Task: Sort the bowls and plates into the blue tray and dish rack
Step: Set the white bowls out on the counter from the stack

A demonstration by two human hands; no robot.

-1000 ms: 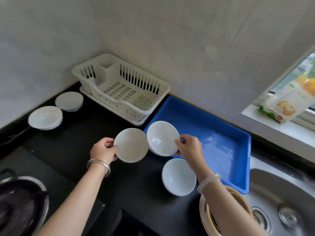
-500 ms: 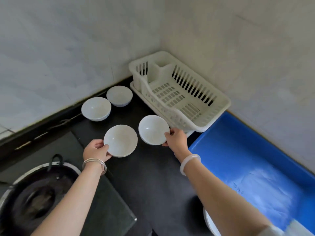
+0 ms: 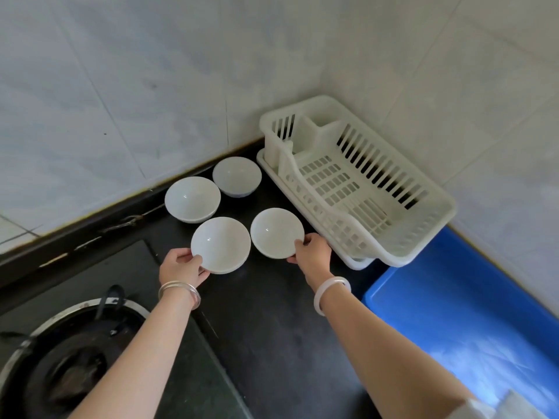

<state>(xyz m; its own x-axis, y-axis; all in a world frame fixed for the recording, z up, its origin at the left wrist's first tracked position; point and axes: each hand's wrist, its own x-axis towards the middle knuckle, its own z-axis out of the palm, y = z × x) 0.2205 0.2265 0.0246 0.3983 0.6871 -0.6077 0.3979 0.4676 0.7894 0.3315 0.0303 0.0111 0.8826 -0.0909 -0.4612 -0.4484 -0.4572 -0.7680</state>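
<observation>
My left hand [image 3: 181,269] pinches the near rim of a white bowl [image 3: 220,244] low over the black counter. My right hand [image 3: 313,254] pinches the rim of a second white bowl [image 3: 276,232] just left of the cream dish rack [image 3: 423,234]. Two more white bowls [image 3: 192,198] [image 3: 237,176] stand on the counter behind them, near the wall. The dish rack has nothing in it. The blue tray [image 3: 393,294] lies at the right, with no dishes in the part I can see.
A gas burner with a metal ring [image 3: 60,358] sits at the lower left on a glass hob. Tiled walls meet in the corner behind the rack. Bare black counter [image 3: 272,328] lies between my arms.
Both hands carried their bowls leftwards from over the blue tray to the counter beside the rack, close to the two standing bowls. My view swung left with them.
</observation>
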